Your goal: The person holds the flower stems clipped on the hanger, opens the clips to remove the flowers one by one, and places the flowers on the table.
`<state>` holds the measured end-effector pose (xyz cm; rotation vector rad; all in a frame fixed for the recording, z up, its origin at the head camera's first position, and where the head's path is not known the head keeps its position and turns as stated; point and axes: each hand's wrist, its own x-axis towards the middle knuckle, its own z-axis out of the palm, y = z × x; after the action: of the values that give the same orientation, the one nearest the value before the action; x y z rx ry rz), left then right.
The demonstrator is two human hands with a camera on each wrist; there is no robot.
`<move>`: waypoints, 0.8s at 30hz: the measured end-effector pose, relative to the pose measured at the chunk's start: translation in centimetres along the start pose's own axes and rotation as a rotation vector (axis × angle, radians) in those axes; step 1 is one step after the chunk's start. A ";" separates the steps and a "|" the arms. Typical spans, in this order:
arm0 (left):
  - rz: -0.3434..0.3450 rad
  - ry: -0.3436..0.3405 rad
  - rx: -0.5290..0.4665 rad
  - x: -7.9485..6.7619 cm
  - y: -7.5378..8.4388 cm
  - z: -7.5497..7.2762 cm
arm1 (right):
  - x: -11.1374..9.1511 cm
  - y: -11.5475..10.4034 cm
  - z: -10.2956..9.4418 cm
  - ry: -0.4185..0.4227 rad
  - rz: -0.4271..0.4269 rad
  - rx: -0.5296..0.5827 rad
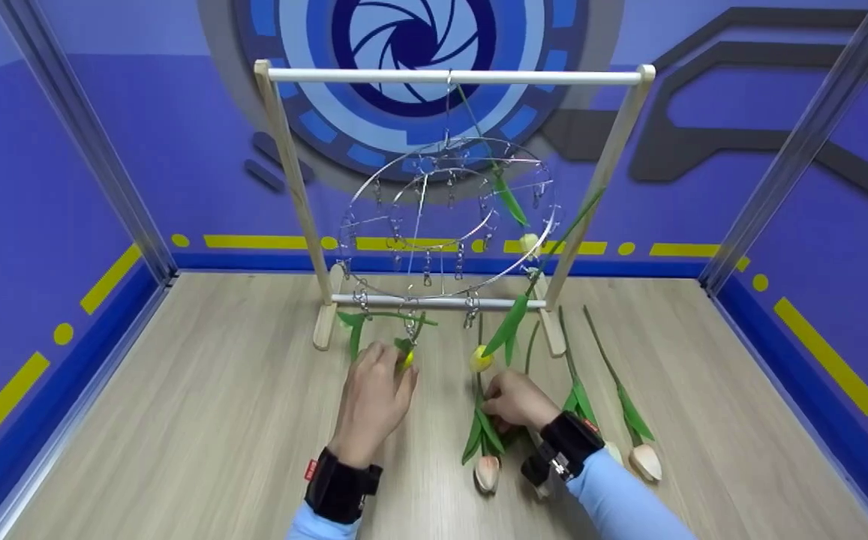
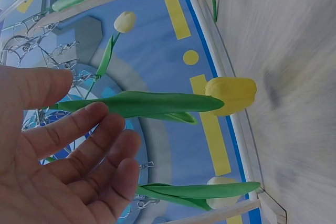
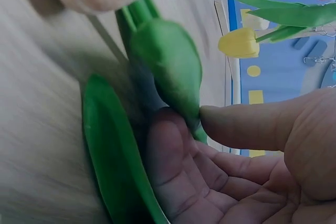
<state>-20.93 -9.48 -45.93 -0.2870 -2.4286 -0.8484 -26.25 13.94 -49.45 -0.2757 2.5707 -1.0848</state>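
Note:
Below a metal clip hanger [image 1: 362, 184], my left hand [image 1: 377, 397] is raised beside a hanging yellow tulip [image 2: 231, 95]. In the left wrist view its fingers [image 2: 123, 142] are loosely bent, with thumb and fingertips apart, and the tulip's green leaves pass behind them. My right hand [image 1: 520, 401] is low over the table, pinching a peach-coloured tulip [image 1: 487, 474] between thumb and fingers around its stem and leaves. That bloom points toward me. In the right wrist view the pinched green leaf [image 3: 173, 66] is close to the tabletop.
A wooden stand [image 1: 302, 187] with a white top bar [image 1: 539, 77] carries the hanger. Other tulips hang from it, including a pale one [image 1: 530, 244] at the back. More tulips, one with a cream bloom [image 1: 645, 463], lie on the table right of my right hand.

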 end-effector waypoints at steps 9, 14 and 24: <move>-0.021 -0.015 0.012 0.0 0.1 -0.1 | -0.8 -0.1 -1.0 -0.021 -0.005 0.047; -0.026 -0.011 0.006 0.1 0.2 -0.1 | -1.5 0.0 -1.9 -0.049 -0.064 0.079; 0.052 0.016 0.046 -0.2 0.1 0.0 | -3.4 0.1 -3.5 -0.048 -0.186 0.088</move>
<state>-20.77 -9.42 -45.98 -0.3229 -2.4114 -0.7686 -24.46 17.33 -46.40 -0.5202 2.4856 -1.2365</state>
